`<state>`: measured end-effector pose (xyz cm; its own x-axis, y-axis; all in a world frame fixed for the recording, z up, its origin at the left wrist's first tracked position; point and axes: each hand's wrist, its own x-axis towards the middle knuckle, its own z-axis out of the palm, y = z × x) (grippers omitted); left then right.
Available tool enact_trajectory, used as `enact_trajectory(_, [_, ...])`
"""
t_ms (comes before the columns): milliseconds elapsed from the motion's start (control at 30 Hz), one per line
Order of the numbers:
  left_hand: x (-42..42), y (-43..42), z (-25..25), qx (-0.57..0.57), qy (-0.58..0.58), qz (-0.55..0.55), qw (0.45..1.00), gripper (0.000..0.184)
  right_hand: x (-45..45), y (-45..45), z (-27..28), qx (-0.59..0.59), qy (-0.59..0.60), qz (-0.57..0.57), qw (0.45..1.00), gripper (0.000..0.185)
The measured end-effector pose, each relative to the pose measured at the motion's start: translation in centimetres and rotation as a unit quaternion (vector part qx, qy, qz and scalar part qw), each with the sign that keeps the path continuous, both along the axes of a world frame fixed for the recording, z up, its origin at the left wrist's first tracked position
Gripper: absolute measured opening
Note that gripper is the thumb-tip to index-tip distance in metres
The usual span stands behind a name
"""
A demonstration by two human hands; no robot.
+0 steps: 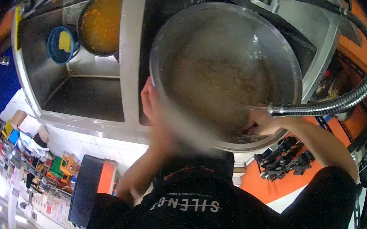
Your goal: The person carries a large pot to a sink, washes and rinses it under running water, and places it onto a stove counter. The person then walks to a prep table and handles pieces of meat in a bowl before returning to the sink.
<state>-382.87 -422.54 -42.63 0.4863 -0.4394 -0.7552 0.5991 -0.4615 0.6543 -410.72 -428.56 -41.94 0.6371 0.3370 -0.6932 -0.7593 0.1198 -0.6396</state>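
A large round metal pot [183, 70] fills the right sink basin, tilted toward me, its inside greyish-brown and wet. My left hand [150, 100] is closed on the pot's left rim, fingers along the outer wall; the near rim is blurred. Inside the pot, low on the right, my right hand [263, 123] has curled fingers by the wall. A small dark reddish bit shows at its fingertips, too unclear to name. Just above this hand, the end of a flexible metal hose [322, 110] reaches over the pot, with a thin streak, seemingly water, coming from it.
In the left sink basin [91, 96] stand a pot of orange liquid [101, 25] and a blue container [58, 50] with something yellow inside. A steel divider [130, 50] separates the basins. Black objects [284, 158] lie in a pile on an orange surface at lower right.
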Motion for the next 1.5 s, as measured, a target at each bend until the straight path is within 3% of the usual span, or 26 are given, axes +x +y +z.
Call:
enact_trajectory(33, [-0.2,0.5,-1.2,-0.002,0.006,0.004,1.000,0.038,1.5,-0.5,0.8,-0.015,0.030,0.022,0.999,0.027])
enact_trajectory(67, [-0.2,1.1,-2.0,0.006,-0.109,-0.084,0.990,0.038,4.6,-0.6,1.9,-0.027,0.059,0.040,0.997,0.027])
enact_trajectory(133, [0.1,1.8,-2.6,0.018,-0.221,-0.179,0.959,0.038,9.9,-2.3,5.1,-0.091,0.033,-0.160,0.982,0.030])
enact_trajectory(167, [0.2,2.2,-2.9,0.027,-0.279,-0.219,0.935,0.038,11.9,0.0,3.6,-0.133,-0.007,-0.327,0.935,0.031])
enact_trajectory(200, [0.2,2.8,-3.8,0.004,-0.221,-0.165,0.961,0.038,14.1,0.6,2.6,-0.157,-0.010,-0.411,0.898,0.032])
enact_trajectory(233, [0.3,3.0,-4.0,-0.047,-0.089,-0.075,0.992,0.039,16.2,1.2,1.6,-0.182,-0.020,-0.488,0.853,0.033])
enact_trajectory(267, [0.4,3.2,-4.1,-0.083,0.038,0.031,0.995,0.040,17.5,0.4,1.4,-0.187,0.006,-0.493,0.850,0.034])
enact_trajectory(367, [0.3,3.5,-4.8,-0.062,-0.061,-0.033,0.996,0.044,14.9,1.4,1.3,-0.113,-0.017,-0.473,0.873,0.035])
enact_trajectory(400, [0.5,3.1,-4.6,-0.100,0.055,0.041,0.993,0.049,13.2,2.8,0.5,-0.072,-0.050,-0.468,0.879,0.035])
enact_trajectory(467, [0.2,2.0,-3.4,-0.082,0.062,0.043,0.994,0.050,7.5,0.4,4.8,-0.038,-0.080,-0.295,0.951,0.034])
enact_trajectory(533, [0.1,2.3,-4.1,-0.086,0.071,0.048,0.993,0.053,2.1,-0.9,6.7,-0.078,-0.075,-0.191,0.976,0.033])
enact_trajectory(633, [0.2,2.1,-3.7,-0.067,0.064,0.045,0.995,0.054,-1.8,-1.3,7.5,-0.095,0.023,-0.163,0.982,0.034])
enact_trajectory(767, [-0.1,1.8,-3.3,-0.073,0.075,0.048,0.993,0.051,4.4,1.1,5.4,-0.061,-0.073,-0.239,0.966,0.031])
enact_trajectory(800, [0.0,1.9,-3.6,-0.060,-0.027,-0.058,0.996,0.048,5.6,2.2,4.1,-0.081,-0.115,-0.292,0.946,0.030])
enact_trajectory(833, [0.1,1.9,-3.7,-0.040,-0.137,-0.150,0.978,0.045,4.6,1.3,4.4,-0.048,-0.098,-0.273,0.956,0.029])
enact_trajectory(900, [-0.2,1.3,-2.9,0.007,-0.058,-0.014,0.998,0.042,2.9,-0.6,5.2,0.014,-0.062,-0.230,0.971,0.028])
enact_trajectory(1000, [-0.2,1.0,-2.6,0.006,-0.050,0.016,0.999,0.032,-5.5,-3.3,5.6,0.007,0.012,-0.131,0.991,0.025])
enact_trajectory(1033, [-0.3,1.0,-2.5,0.008,-0.046,0.018,0.999,0.032,-6.2,-5.3,7.1,-0.058,0.125,-0.068,0.988,0.022])
enact_trajectory(1100, [-0.3,0.8,-2.5,0.003,-0.051,0.023,0.998,0.032,-9.5,-5.0,5.0,-0.150,0.157,0.009,0.976,0.022])
enact_trajectory(1167, [-0.2,0.9,-2.5,0.003,-0.068,0.010,0.998,0.033,-6.2,-2.9,4.2,-0.076,0.139,-0.060,0.986,0.027])
enact_trajectory(1233, [-0.2,0.9,-2.6,0.009,-0.083,-0.006,0.996,0.033,2.6,-1.7,4.7,-0.086,0.035,-0.024,0.995,0.030])
enact_trajectory(1300, [-0.1,1.0,-2.6,0.027,-0.052,0.023,0.998,0.034,6.3,1.8,3.7,-0.089,-0.014,-0.293,0.952,0.030])
enact_trajectory(1333, [-0.2,0.9,-2.6,0.028,-0.048,0.019,0.998,0.034,5.2,2.4,2.8,-0.089,-0.009,-0.296,0.951,0.030])
enact_trajectory(1367, [-0.2,0.8,-2.5,0.030,-0.072,0.003,0.997,0.034,3.3,2.6,1.7,-0.130,0.064,-0.029,0.989,0.029])
enact_trajectory(1400, [-0.2,0.8,-2.5,0.030,-0.097,-0.011,0.995,0.034,1.0,2.0,1.1,-0.162,0.129,0.244,0.948,0.027])
enact_trajectory(1500, [-0.2,1.0,-2.6,0.029,-0.058,0.025,0.998,0.034,-6.1,0.0,-0.5,-0.075,0.339,-0.065,0.935,0.024])
